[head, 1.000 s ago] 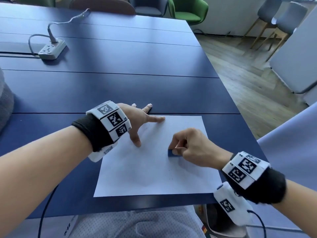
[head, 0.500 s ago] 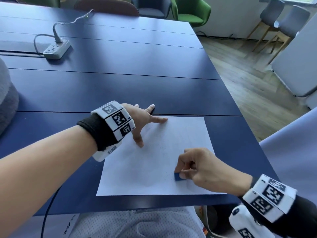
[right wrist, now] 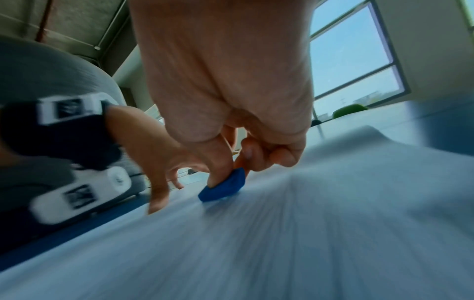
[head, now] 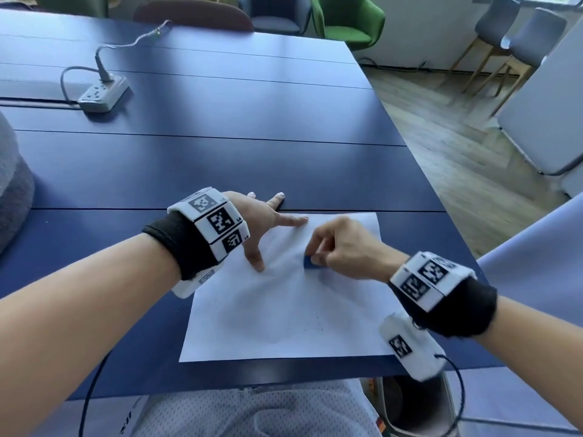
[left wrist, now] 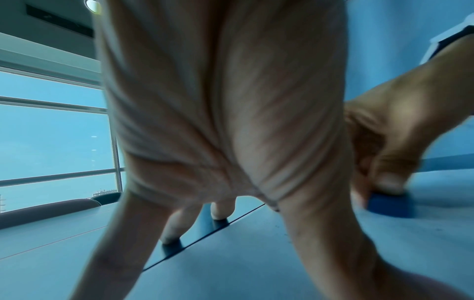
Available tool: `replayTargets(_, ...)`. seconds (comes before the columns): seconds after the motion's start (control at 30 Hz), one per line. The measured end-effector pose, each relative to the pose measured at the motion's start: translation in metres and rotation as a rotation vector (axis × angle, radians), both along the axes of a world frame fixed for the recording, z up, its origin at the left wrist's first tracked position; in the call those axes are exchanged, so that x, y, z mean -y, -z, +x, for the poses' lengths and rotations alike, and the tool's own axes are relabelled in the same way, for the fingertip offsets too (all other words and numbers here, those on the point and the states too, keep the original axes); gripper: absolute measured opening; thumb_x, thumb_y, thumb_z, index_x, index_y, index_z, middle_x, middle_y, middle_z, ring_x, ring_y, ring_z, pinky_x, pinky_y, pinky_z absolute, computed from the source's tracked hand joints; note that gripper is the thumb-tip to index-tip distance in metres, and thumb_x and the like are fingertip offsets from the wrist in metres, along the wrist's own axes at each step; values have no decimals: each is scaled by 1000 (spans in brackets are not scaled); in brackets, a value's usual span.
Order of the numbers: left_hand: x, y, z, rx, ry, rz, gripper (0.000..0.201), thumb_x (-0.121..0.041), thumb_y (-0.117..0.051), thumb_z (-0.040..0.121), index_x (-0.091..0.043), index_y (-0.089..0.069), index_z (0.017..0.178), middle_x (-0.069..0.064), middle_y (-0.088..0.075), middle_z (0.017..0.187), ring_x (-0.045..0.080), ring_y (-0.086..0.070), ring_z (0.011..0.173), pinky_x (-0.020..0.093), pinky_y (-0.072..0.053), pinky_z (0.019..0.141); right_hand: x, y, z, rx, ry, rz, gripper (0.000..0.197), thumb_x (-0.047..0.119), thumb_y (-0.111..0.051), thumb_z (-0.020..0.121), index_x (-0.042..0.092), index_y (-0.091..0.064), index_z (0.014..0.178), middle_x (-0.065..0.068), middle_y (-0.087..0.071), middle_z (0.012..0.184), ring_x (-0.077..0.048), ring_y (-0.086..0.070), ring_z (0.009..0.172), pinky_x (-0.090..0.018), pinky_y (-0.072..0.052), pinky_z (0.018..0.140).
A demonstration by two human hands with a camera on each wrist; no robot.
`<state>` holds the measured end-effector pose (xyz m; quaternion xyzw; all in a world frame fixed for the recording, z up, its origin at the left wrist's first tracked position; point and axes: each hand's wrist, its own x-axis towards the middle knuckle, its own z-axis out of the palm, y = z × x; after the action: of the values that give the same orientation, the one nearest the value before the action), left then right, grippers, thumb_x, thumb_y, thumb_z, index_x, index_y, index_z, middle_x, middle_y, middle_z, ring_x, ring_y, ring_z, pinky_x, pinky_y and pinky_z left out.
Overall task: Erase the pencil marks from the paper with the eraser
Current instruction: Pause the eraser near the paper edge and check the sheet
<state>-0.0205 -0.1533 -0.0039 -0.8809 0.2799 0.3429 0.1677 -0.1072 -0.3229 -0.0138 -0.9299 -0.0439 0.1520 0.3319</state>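
A white sheet of paper [head: 284, 310] lies on the dark blue table [head: 220, 165] near its front edge. My right hand [head: 342, 252] pinches a small blue eraser [head: 309, 262] between thumb and fingers and presses it on the paper's upper middle; the right wrist view shows the eraser [right wrist: 223, 187] tilted on the sheet. My left hand [head: 262, 222] is spread with straight fingers. Its thumb and forefinger press the paper's upper left part, and the other fingertips rest on the table. Faint grey specks [head: 315, 324] show on the lower middle of the paper.
A grey power strip [head: 102, 93] with its cable sits at the table's far left. A grey cushion [head: 12, 190] is at the left edge. Chairs [head: 347, 20] stand beyond the table, and wooden floor lies to the right. My lap is below the front edge.
My right hand slid the eraser from the paper's middle down towards its lower edge, then back up to the upper middle. The left hand stayed in place on the paper.
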Motion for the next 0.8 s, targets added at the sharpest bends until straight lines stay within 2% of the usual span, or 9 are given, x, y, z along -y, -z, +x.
replayTargets(0.1, 0, 2, 1, 13, 5, -5, 123, -54, -82, 67, -64, 16, 139, -8, 27, 159, 40, 5, 148, 63, -23, 112, 2, -3, 9, 27, 23, -19, 18, 2, -65, 79, 18, -74, 76, 8, -60, 60, 4, -52, 46, -6, -37, 46)
replayTargets(0.2, -1, 3, 1, 7, 1, -13, 123, -51, -83, 68, -65, 15, 139, -9, 27, 159, 41, 6, 148, 64, -25, 110, 3, -4, -18, -7, -24, -31, 17, 2, -66, 79, 17, -73, 77, 7, -57, 59, 1, -49, 46, -8, -36, 45)
replayTargets(0.27, -1, 2, 1, 4, 5, -22, 122, -49, -84, 68, -64, 14, 141, -8, 27, 159, 42, 6, 148, 65, -26, 109, 5, -3, -46, -35, -68, -23, 15, 3, -67, 80, 17, -73, 78, 2, -61, 68, -5, -53, 55, -14, -40, 48)
replayTargets(0.33, -1, 1, 0, 6, 13, -30, 122, -49, -84, 68, -62, 12, 142, -8, 26, 160, 42, 5, 148, 64, -27, 109, 9, -1, -71, -42, -79, -5, 14, 6, -68, 82, 19, -72, 82, 3, -61, 78, -8, -56, 67, -18, -45, 57)
replayTargets(0.4, -2, 0, 0, 12, 22, -43, 121, -50, -83, 68, -61, 11, 144, -8, 24, 160, 41, 4, 148, 63, -27, 110, 15, 3, -90, 43, -11, 4, 14, 9, -68, 85, 23, -69, 83, 8, -58, 80, -4, -56, 74, -15, -42, 64)
replayTargets(0.5, -8, -1, -2, 25, 9, -77, 118, -54, -81, 69, -58, 7, 146, -7, 20, 161, 35, 1, 150, 60, -26, 112, 24, 13, -113, 258, 152, 23, 24, 8, -69, 84, 31, -63, 79, 15, -61, 86, -7, -57, 83, -17, -43, 71)
replayTargets(0.63, -21, -5, -11, 43, -33, -131, 110, -57, -76, 73, -50, 1, 151, -2, 18, 163, 30, -1, 151, 56, -27, 114, 25, 32, -134, 331, 261, 68, 32, 6, -64, 87, 36, -55, 84, 25, -62, 110, 4, -55, 106, -4, -34, 88)
replayTargets(0.73, -33, -11, -27, 92, -78, -156, 98, -49, -70, 84, -40, -2, 154, 1, 21, 162, 31, 3, 150, 52, -30, 114, 24, 42, -136, 368, 334, 139, 28, 5, -60, 90, 33, -57, 89, 25, -67, 109, 0, -59, 105, -10, -39, 88)
replayTargets(0.8, -42, -14, -42, 134, -105, -201, 91, -42, -65, 90, -34, -2, 156, 2, 25, 160, 29, 8, 150, 49, -30, 114, 27, 44, -134, 368, 393, 232, 26, 6, -57, 92, 32, -56, 91, 24, -70, 103, 1, -62, 101, -7, -43, 82)
